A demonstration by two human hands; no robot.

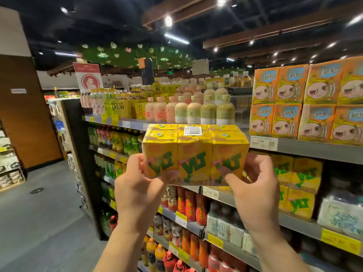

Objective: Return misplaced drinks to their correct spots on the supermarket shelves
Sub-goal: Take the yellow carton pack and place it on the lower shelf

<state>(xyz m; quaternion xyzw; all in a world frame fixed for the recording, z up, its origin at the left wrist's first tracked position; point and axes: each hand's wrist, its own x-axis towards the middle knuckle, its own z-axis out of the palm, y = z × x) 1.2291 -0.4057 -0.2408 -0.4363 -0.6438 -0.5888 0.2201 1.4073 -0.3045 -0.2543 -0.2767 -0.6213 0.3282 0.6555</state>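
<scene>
Yellow drink multipack — left hand, right hand underneath; shelf-high

Open aisle floor leftward; shelves (packed with bottles and cartons) crowding the right

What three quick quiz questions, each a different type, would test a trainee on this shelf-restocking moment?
1. True or false: the yellow shrink-wrapped multipack of VLT drink cartons is held by one hand only.
2. Multiple choice: matching yellow VLT packs sit on the shelf A) to the right, below the orange cartoon-face cartons; B) on the top shelf at left; C) on the floor.
3. Fill in: a white ____ label lies on top of the held pack.

Key: 1 false, the left hand and right hand both grip it; 2 A; 3 barcode.
</scene>
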